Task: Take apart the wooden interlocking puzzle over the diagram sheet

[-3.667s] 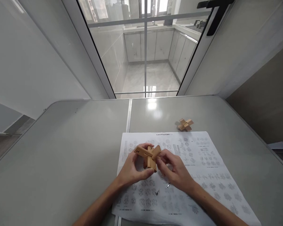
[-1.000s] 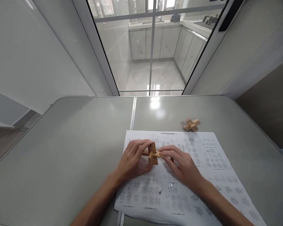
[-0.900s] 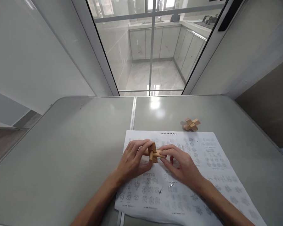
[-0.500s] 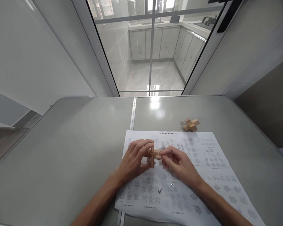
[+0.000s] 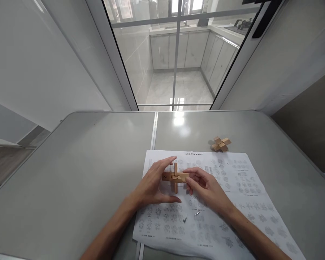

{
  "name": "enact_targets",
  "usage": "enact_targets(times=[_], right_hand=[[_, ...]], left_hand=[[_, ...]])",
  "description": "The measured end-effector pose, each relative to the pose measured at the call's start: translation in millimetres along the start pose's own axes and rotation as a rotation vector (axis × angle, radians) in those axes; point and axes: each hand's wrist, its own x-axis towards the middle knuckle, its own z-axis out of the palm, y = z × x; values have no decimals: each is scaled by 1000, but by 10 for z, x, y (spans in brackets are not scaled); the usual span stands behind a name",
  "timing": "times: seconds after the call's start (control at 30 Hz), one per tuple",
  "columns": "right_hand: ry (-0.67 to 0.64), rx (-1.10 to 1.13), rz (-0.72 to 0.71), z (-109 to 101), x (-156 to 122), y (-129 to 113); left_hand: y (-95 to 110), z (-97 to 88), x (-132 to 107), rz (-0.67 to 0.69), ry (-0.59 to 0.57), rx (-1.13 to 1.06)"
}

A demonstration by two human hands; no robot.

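Note:
A small wooden cross puzzle [image 5: 175, 177] made of interlocked sticks is held above a printed instruction sheet [image 5: 233, 187]. One stick carries a dark number mark at its left end. My left hand [image 5: 153, 182] cups the puzzle from the left, fingers curved over its top and thumb stretched under it. My right hand [image 5: 206, 186] pinches the right end of the horizontal stick with thumb and forefinger. Both forearms come in from the bottom edge.
A second, assembled wooden burr puzzle [image 5: 220, 144] lies on the grey table [image 5: 83, 162] just beyond the sheet's far right corner. A seam runs down the table's middle. Behind the table stands a glass sliding door [image 5: 176, 65].
The puzzle has been turned so its numbered horizontal stick faces me. My left fingers have loosened and opened around it; my right hand keeps its pinch on the right end.

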Motion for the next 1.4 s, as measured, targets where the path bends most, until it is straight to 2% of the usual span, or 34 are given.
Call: enact_targets(times=[0.17,0.4,0.7,1.4], right_hand=[[-26,35,24,-27,-3,3],[-62,63,51,-46,12,-8],[-46,-6,60,-21,11,-6],[-60,-42,-22,64,-19,17]], left_hand=[[7,38,8,53,12,-9],[-11,93,9,37,64,-22],[-15,92,27,-20,38,-22],[7,150,21,-53,39,-72]])
